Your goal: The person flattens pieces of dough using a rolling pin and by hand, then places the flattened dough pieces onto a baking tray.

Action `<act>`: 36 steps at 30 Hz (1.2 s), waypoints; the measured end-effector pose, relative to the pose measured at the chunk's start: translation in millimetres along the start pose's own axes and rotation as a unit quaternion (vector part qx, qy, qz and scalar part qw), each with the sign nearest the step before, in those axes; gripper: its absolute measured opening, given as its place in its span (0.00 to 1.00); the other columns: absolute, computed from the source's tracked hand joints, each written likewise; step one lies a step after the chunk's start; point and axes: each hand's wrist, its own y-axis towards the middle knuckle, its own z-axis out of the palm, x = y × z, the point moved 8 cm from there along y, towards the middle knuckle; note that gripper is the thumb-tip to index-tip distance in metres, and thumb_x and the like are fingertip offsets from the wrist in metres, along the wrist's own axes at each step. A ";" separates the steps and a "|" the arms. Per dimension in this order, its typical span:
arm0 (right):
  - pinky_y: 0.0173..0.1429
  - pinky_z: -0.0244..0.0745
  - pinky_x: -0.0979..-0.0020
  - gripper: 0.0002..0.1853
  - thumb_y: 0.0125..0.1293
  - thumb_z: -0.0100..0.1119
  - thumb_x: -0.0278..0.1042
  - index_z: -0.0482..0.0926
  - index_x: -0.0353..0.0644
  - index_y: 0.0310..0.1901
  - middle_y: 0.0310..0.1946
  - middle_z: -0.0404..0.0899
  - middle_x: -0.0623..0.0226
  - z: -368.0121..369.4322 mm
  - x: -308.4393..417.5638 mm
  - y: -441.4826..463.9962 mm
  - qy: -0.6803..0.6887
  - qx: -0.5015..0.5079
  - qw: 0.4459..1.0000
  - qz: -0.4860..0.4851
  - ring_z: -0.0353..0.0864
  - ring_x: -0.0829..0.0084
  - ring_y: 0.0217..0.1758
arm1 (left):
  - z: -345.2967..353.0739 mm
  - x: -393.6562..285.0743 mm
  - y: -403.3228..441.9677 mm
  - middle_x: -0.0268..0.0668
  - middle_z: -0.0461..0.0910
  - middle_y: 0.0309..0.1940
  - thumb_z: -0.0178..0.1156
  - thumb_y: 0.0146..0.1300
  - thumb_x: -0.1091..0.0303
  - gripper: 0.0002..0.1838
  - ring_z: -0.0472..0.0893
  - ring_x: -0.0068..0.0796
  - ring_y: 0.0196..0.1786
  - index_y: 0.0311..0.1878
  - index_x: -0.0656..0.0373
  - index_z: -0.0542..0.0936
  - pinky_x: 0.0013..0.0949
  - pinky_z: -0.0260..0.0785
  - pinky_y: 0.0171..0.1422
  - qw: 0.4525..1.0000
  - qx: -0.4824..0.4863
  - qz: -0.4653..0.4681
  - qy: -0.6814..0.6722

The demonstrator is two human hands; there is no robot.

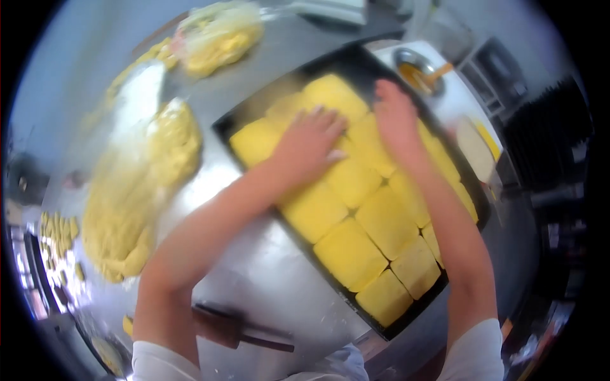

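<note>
A black tray [348, 298] lies at an angle on the metal table, lined with several flat yellow dough pieces [351, 253] set edge to edge. My left hand [311, 141] rests on pieces in the upper left part of the tray, its fingers spread and nothing in it. Near the tray's upper right edge is my right hand [395, 111], beside a yellow piece. Its fingers are blurred and partly hidden, so whether it holds anything does not show.
Large yellow dough [121, 216] lies on the metal table [248, 279] at left. A plastic bag of dough [222, 41] is at the top. A metal bowl [413, 66] with a brush stands at upper right. A dark-handled tool [222, 327] lies near my body.
</note>
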 end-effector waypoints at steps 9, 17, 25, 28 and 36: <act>0.68 0.74 0.71 0.21 0.79 0.55 0.26 0.79 0.44 0.70 0.60 0.84 0.62 -44.4 134.2 -71.4 0.317 0.238 0.917 0.035 0.82 0.73 0.62 | -103.0 -106.8 -132.7 0.60 0.73 0.71 0.66 0.68 0.62 0.30 0.66 0.63 0.79 0.69 0.66 0.76 0.59 0.54 0.86 0.975 -0.137 -0.127 -0.117; 0.70 0.75 0.57 0.36 0.64 0.73 0.31 0.73 0.40 0.74 0.63 0.81 0.47 -78.9 306.2 -239.3 0.224 0.411 0.857 -0.215 0.81 0.50 0.66 | -151.9 -188.9 -409.4 0.54 0.61 0.81 0.69 0.66 0.69 0.43 0.62 0.63 0.82 0.81 0.63 0.62 0.54 0.55 0.86 0.870 -0.224 -0.429 -0.092; 0.73 0.71 0.50 0.46 0.59 0.79 0.34 0.65 0.39 0.78 0.67 0.77 0.45 -37.9 361.4 -357.1 0.172 0.407 0.876 -0.192 0.75 0.42 0.69 | -114.5 -184.5 -517.1 0.54 0.56 0.84 0.61 0.73 0.41 0.46 0.55 0.58 0.85 0.84 0.59 0.60 0.62 0.46 0.87 0.852 -0.071 -0.516 0.049; 0.72 0.73 0.52 0.42 0.64 0.72 0.28 0.64 0.44 0.79 0.69 0.74 0.49 -27.5 366.8 -361.2 0.169 0.348 0.907 -0.164 0.76 0.44 0.69 | -120.6 -170.6 -515.5 0.53 0.57 0.84 0.62 0.73 0.45 0.42 0.56 0.57 0.85 0.82 0.59 0.63 0.61 0.46 0.87 0.859 -0.111 -0.497 0.043; 0.62 0.82 0.55 0.41 0.65 0.70 0.32 0.64 0.50 0.79 0.64 0.77 0.53 -43.1 328.6 -368.3 0.095 0.302 0.940 -0.125 0.85 0.47 0.59 | -154.4 -122.6 -579.3 0.56 0.77 0.69 0.59 0.72 0.73 0.27 0.75 0.56 0.72 0.74 0.64 0.73 0.49 0.66 0.80 0.827 -0.325 -0.458 -0.024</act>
